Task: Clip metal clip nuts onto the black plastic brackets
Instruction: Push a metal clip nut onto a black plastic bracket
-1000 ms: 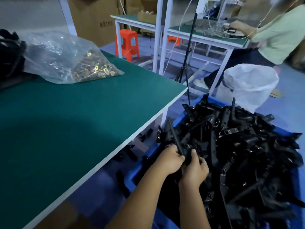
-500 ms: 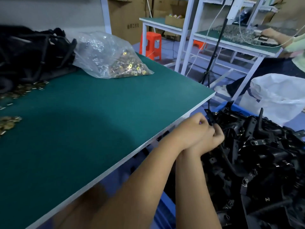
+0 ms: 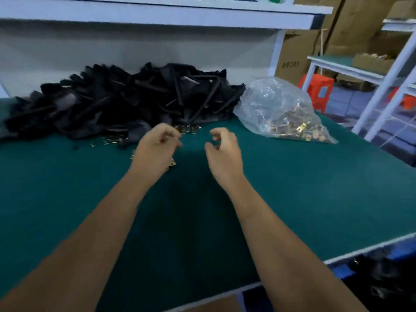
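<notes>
A big pile of black plastic brackets [image 3: 126, 102] lies at the back of the green table [image 3: 315, 188]. Loose metal clip nuts [image 3: 186, 129] are scattered in front of the pile, and a few show under my left hand. A clear plastic bag of clip nuts [image 3: 286, 113] sits at the back right. My left hand [image 3: 155, 152] and my right hand [image 3: 222, 154] hover side by side over the table, fingers loosely curled and apart. I see nothing held in either hand.
The table's white front edge runs along the lower right, with a blue bin of black brackets [image 3: 382, 278] below it. A white shelf [image 3: 157, 12] spans overhead. Cardboard boxes [image 3: 299, 55], an orange stool [image 3: 319, 91] and another white-framed bench [image 3: 346, 66] stand at the right.
The view has swung left from the blue bin to the table. Both hands left the brackets in the bin, moved over the table and separated, with their fingers now apart.
</notes>
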Tool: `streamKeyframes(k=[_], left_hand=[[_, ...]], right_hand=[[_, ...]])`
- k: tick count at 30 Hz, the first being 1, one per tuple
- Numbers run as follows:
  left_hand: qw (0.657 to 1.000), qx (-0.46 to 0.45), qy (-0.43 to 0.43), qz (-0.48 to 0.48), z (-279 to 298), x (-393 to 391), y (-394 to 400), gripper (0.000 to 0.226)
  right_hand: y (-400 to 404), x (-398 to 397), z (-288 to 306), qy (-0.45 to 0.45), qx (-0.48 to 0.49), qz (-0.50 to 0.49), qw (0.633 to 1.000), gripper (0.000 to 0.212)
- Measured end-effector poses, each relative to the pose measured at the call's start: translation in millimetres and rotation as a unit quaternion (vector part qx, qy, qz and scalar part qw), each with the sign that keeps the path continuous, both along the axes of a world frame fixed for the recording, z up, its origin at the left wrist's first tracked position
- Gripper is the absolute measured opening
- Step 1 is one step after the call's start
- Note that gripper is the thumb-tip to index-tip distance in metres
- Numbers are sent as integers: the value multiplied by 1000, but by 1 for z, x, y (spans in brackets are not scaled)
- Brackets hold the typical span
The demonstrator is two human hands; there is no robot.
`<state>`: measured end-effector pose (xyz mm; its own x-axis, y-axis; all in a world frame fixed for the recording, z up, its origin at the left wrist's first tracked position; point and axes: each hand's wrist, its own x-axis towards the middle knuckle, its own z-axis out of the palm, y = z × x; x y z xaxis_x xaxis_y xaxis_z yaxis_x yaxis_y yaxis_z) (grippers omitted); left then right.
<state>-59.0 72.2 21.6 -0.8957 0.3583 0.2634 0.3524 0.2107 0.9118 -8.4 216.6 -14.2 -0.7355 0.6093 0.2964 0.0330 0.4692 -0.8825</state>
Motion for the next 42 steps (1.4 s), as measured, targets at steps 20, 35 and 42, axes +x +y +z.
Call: streamKeyframes(k=[20, 35, 42], left_hand=[[974, -51, -85, 202, -41, -84, -60, 24], [974, -36, -100, 200, -32, -77, -59, 20], [926, -273, 22, 258, -38, -82, -70, 47]], right_hand=[[48, -162, 51, 91, -261, -101, 956, 93], [2, -155, 43, 25, -51, -279, 959, 54], [-70, -122, 19, 100, 70, -5, 992, 18]])
